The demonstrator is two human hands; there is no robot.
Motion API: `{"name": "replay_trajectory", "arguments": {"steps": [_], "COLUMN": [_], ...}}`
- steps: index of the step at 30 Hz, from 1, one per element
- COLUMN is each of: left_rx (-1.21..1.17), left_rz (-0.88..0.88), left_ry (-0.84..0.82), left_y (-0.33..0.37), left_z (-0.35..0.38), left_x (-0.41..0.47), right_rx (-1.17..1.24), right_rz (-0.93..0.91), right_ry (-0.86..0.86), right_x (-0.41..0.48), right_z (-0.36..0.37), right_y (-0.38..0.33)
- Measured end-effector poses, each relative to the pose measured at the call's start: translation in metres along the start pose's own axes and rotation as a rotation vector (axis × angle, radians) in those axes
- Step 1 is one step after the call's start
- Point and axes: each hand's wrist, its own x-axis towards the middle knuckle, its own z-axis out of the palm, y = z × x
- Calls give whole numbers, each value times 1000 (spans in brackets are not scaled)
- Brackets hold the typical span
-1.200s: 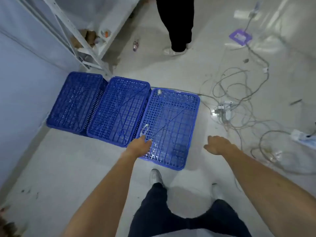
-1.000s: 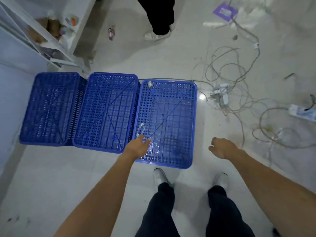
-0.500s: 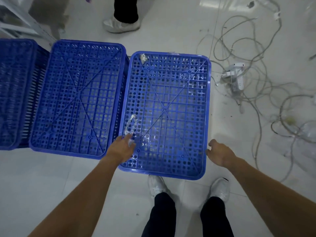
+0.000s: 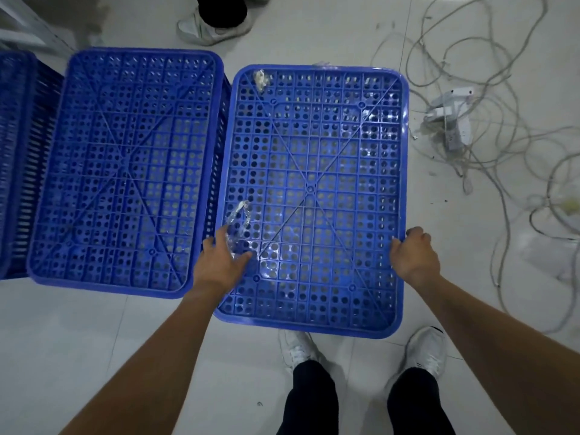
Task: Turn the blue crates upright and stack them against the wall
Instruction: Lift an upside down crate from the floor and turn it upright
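Note:
Three blue perforated crates lie upside down side by side on the floor. My left hand [image 4: 219, 265] rests on the left rim of the right crate [image 4: 314, 189], thumb on its top surface, fingers pointing forward and touching a scrap of clear plastic film [image 4: 238, 221]. At the same crate's right rim, my right hand [image 4: 414, 259] has its fingers curled over the edge. The middle crate [image 4: 125, 171] sits close beside it. Only a strip of the left crate [image 4: 15, 152] shows at the frame's edge.
A tangle of grey cables [image 4: 489, 158] and a white power strip [image 4: 452, 120] lie on the white floor to the right. Another person's white shoe [image 4: 207, 29] stands just beyond the crates. My own feet [image 4: 298, 346] are at the crate's near edge.
I have stepped closer and leaned over the right crate. My right hand moved in from the open floor onto its right rim, and my left hand settled on its left rim.

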Motion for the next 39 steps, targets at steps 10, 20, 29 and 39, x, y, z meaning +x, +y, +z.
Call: {"name": "replay_trajectory", "arguments": {"steps": [10,20,29,39], "left_rx": [-447,-305,-236,-152], "left_rz": [-197,-136,-5,45], "left_ry": [-13,-99,-216,-286], "left_y": [18,76,120,162], "left_z": [1,37,72,86], "left_x": [8,-43,-86,-95], "right_rx": [12,31,27,39], "right_rz": [44,95,142,86], "right_ry": [-145,-149,-135,-116], "right_x": [9,17,23,15], "right_z": [-3,-32,-65,-99], "right_y": [17,87,156,206]}}
